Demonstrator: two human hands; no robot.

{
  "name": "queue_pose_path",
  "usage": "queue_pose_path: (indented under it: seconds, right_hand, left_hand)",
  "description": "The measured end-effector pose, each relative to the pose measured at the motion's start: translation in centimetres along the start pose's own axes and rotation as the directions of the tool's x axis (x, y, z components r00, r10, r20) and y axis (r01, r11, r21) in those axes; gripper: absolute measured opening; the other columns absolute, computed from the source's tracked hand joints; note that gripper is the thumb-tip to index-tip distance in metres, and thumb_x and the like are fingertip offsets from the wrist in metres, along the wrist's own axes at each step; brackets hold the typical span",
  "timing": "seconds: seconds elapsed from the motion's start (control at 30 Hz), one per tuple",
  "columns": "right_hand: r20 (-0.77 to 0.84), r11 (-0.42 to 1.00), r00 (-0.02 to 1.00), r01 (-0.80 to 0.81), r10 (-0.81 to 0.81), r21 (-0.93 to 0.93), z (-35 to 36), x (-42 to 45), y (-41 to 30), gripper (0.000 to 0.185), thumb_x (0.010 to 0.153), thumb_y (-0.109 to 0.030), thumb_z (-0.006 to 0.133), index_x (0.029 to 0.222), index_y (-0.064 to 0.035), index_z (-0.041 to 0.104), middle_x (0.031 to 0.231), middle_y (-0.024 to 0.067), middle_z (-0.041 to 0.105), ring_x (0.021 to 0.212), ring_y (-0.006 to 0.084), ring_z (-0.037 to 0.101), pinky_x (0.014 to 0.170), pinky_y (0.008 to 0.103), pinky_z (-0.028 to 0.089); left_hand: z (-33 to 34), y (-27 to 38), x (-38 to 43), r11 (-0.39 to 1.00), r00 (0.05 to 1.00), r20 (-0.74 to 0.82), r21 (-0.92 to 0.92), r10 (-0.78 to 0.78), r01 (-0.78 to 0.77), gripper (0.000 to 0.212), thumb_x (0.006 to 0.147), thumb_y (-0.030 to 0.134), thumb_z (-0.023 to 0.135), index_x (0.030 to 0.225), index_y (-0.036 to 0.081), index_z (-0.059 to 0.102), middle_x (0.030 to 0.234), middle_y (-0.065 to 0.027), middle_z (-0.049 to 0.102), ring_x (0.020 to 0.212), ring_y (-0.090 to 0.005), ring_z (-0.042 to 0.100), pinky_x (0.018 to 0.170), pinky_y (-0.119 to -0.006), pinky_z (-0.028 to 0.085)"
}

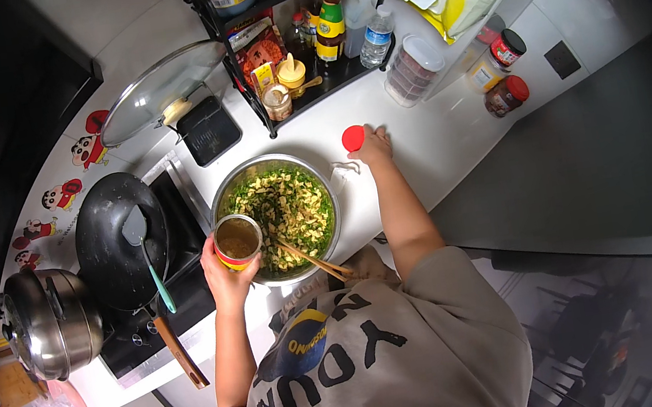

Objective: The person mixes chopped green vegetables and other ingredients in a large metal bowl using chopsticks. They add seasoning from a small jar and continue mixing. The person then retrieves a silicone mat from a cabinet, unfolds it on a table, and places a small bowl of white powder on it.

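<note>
My left hand (229,281) grips an open can (238,242) with a metal rim and a red and yellow side. Brownish contents show inside it. The can overlaps the left rim of a large steel bowl (334,193). Chopped greens and pale yellow bits (294,202) fill much of the bowl, and a pair of wooden chopsticks (315,257) leans out over its near edge. To the right of the bowl, my right hand (376,146) holds a round red lid (353,138) at or just above the white counter.
A black wok (109,236) with a spatula (136,225) in it sits on the cooktop, left, beside a steel pot (53,326). Behind the bowl stand a glass lid (158,93) and a black rack (250,98) of condiments. A lidded plastic container (413,73) and jars (506,96) line the wall.
</note>
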State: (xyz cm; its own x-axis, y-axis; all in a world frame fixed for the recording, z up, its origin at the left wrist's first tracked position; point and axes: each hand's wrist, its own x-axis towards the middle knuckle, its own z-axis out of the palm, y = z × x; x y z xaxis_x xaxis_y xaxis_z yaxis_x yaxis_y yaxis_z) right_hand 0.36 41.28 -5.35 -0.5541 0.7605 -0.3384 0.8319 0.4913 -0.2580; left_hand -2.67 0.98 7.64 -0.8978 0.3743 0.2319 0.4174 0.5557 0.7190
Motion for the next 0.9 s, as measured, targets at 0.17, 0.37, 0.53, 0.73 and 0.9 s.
queue_pose_path:
  seconds: [0.17, 0.37, 0.53, 0.73, 0.9]
  right_hand:
    - [-0.089, 0.996, 0.992, 0.089, -0.087, 0.017, 0.3, 1.4, 0.7, 0.095, 0.055, -0.043, 0.079, 0.126, 0.0025, 0.035, 0.125, 0.0177, 0.046, 0.122, 0.0276, 0.039, 0.101, 0.0367, 0.033]
    - [-0.075, 0.81, 0.809, 0.586, -0.583, 0.012, -7.7, -12.6, -8.5, 0.082, 0.059, -0.028, 0.078, 0.125, -0.0019, 0.036, 0.12, 0.022, 0.041, 0.102, 0.0352, 0.054, 0.088, 0.0402, 0.047]
    - [0.031, 0.497, 0.502, 0.862, -0.864, -0.105, -9.4, -19.2, -9.9, 0.08, 0.062, -0.024, 0.077, 0.124, 0.0041, 0.035, 0.127, 0.0245, 0.035, 0.109, 0.0372, 0.05, 0.092, 0.0405, 0.044]
    - [-0.014, 0.339, 0.339, 0.937, -0.941, -0.084, -12.2, -21.3, -10.7, 0.076, 0.062, -0.024, 0.076, 0.12, 0.003, 0.035, 0.125, 0.0243, 0.044, 0.11, 0.034, 0.052, 0.095, 0.037, 0.042]
    - [-0.027, 0.307, 0.312, 0.944, -0.95, 0.119, -14.6, -22.6, -11.6, 0.078, 0.064, -0.028, 0.077, 0.127, -0.0077, 0.035, 0.119, 0.0166, 0.051, 0.107, 0.0332, 0.054, 0.087, 0.0397, 0.046]
  left_hand:
    - [0.2, 0.9, 0.7, 1.0, 0.999, 0.026, -0.013, 0.019, -0.019, 0.085, 0.052, 0.019, 0.084, 0.122, 0.001, 0.039, 0.116, -0.0173, 0.051, 0.106, -0.0346, 0.048, 0.092, -0.041, 0.04]
    - [0.2, 1.9, 1.5, 0.999, 0.999, 0.044, -0.003, 0.033, -0.033, 0.083, 0.053, 0.02, 0.084, 0.121, 0.002, 0.04, 0.116, -0.0175, 0.051, 0.108, -0.0349, 0.048, 0.092, -0.041, 0.04]
    - [0.1, 2.5, 2.4, 0.972, 0.977, 0.073, 0.109, 0.201, -0.208, 0.082, 0.052, 0.019, 0.083, 0.12, 0.002, 0.041, 0.114, -0.0173, 0.053, 0.105, -0.0347, 0.05, 0.092, -0.041, 0.039]
    - [-0.4, 2.7, 2.3, 0.938, 0.939, 0.102, 0.084, 0.329, -0.337, 0.084, 0.05, 0.017, 0.084, 0.12, 0.002, 0.042, 0.114, -0.017, 0.054, 0.106, -0.0352, 0.05, 0.092, -0.041, 0.039]
    - [-0.3, 3.8, 2.5, 0.956, 0.949, 0.115, -0.034, 0.294, -0.292, 0.075, 0.053, 0.023, 0.083, 0.114, 0.002, 0.047, 0.111, -0.0165, 0.056, 0.103, -0.0344, 0.053, 0.091, -0.042, 0.039]
